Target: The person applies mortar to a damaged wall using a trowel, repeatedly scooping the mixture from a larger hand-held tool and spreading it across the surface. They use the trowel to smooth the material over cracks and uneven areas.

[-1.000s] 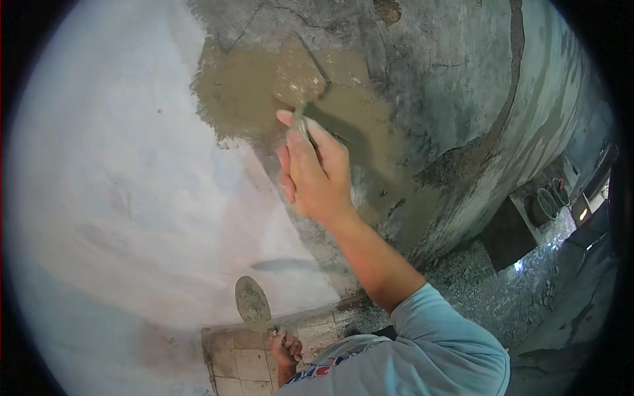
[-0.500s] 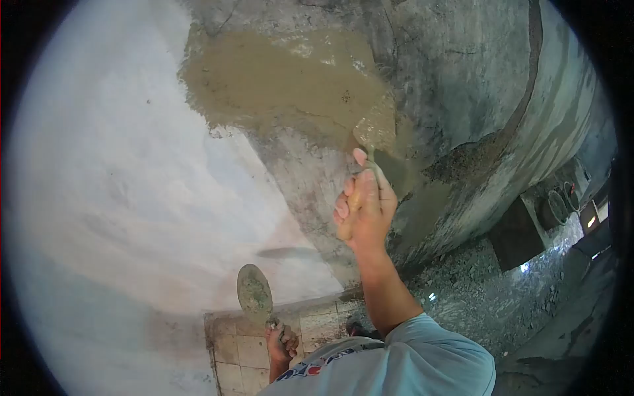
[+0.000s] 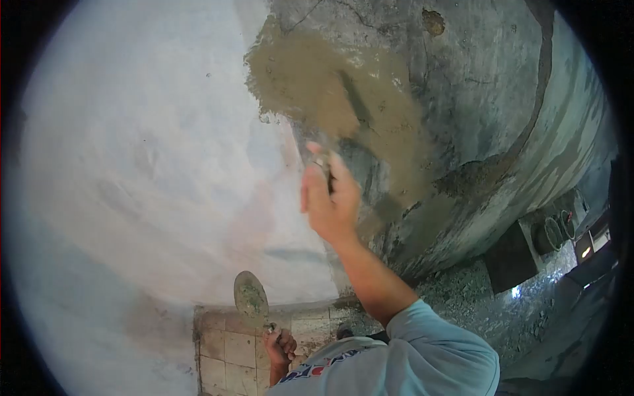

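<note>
My right hand (image 3: 333, 201) is raised to the wall, its fingers closed round the handle of a trowel (image 3: 323, 160). Motion smears the fingers, and the trowel's blade is hard to tell from the mortar behind it. Wet brown mortar (image 3: 297, 72) forms a broad patch on the grey wall, with a dark streak beside the tool. Low down, my left hand (image 3: 280, 346) grips a second trowel (image 3: 251, 297) by its handle. Its oval blade points up and carries some greenish-grey residue.
White finished wall (image 3: 152, 178) fills the left side, bordering rough grey wall (image 3: 475, 59) with cracks and a hole. Below lie floor tiles (image 3: 239, 348). Rubble (image 3: 462, 297) covers the ground at right, with a dark panel (image 3: 512, 259) and round containers (image 3: 553, 232) beyond.
My right hand has swept leftward across the mortar patch with its trowel. The view has shifted, so the wall appears further right. My left hand still holds its trowel low.
</note>
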Available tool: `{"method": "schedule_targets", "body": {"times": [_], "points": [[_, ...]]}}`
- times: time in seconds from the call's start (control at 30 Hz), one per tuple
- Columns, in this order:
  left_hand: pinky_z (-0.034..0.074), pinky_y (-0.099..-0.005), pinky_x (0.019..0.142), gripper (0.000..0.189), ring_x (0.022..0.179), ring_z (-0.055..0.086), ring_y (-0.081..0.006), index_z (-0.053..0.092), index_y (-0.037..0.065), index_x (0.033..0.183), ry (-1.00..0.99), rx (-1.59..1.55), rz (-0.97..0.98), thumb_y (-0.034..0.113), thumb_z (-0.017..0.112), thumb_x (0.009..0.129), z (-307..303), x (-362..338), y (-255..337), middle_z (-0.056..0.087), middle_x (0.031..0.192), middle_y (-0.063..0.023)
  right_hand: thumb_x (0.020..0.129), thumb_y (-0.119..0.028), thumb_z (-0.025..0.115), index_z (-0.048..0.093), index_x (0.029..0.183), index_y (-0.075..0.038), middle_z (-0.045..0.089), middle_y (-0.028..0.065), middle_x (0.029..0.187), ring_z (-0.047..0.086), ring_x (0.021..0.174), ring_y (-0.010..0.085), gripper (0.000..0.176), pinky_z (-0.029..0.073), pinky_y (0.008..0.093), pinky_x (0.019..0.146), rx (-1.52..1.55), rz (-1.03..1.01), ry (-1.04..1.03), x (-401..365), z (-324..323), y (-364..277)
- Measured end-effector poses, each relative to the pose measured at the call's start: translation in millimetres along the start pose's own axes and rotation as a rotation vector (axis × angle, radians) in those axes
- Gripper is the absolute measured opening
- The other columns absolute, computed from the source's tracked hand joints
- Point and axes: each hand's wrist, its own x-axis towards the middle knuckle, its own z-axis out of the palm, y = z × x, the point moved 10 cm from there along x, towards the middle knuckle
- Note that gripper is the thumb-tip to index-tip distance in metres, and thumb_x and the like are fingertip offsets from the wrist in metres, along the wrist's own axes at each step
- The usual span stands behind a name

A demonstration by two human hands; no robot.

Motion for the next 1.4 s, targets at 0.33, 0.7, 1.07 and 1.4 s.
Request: {"method": "schedule_targets", "body": {"times": [0.33, 0.7, 1.07, 1.4], "points": [[0.031, -0.0286, 0.031, 0.024, 0.037, 0.033, -0.0099, 0.042, 0.015, 0.082, 0.013, -0.053, 0.038, 0.022, 0.061, 0.095, -6.0, 11.2, -2.7, 0.033, 0.055, 0.0030, 0.101, -0.012, 0.061, 0.064, 0.128, 0.000, 0.059, -0.0015, 0.072, 0.051, 0.054, 0.0031, 0.030, 0.040, 0.0230, 0.050, -0.282, -0.182, 0.117, 16.7, -13.7, -3.2], [0.032, -0.0281, 0.034, 0.023, 0.039, 0.033, -0.0113, 0.044, 0.014, 0.080, -0.018, 0.031, -0.044, 0.019, 0.057, 0.099, 11.6, 22.9, -8.7, 0.036, 0.055, 0.0014, 0.103, -0.012, 0.054, 0.061, 0.132, 0.003, 0.059, -0.0020, 0.076, 0.051, 0.058, 0.0045, 0.033, 0.044, 0.0224, 0.051, 0.030, -0.047, 0.461, -37.0, -125.5, 51.0], [0.029, -0.0291, 0.032, 0.023, 0.038, 0.032, -0.0109, 0.044, 0.016, 0.081, 0.001, 0.023, -0.036, 0.020, 0.059, 0.099, -3.9, 21.4, -9.2, 0.035, 0.055, 0.0020, 0.106, -0.022, 0.053, 0.064, 0.117, 0.000, 0.054, 0.0124, 0.069, 0.053, 0.056, 0.0208, 0.027, 0.043, 0.0363, 0.056, -1.032, -0.120, -0.116, 36.1, -164.6, -84.9], [0.033, -0.0272, 0.031, 0.028, 0.036, 0.033, -0.0093, 0.042, 0.016, 0.077, -0.070, -0.108, -0.092, 0.016, 0.052, 0.103, 3.4, 36.8, -19.5, 0.034, 0.054, 0.0036, 0.104, -0.025, 0.056, 0.055, 0.095, -0.001, 0.056, 0.0226, 0.064, 0.058, 0.061, 0.0463, 0.026, 0.042, 0.0512, 0.057, -1.415, -0.274, -0.330, 58.5, -135.0, -116.3]]}}
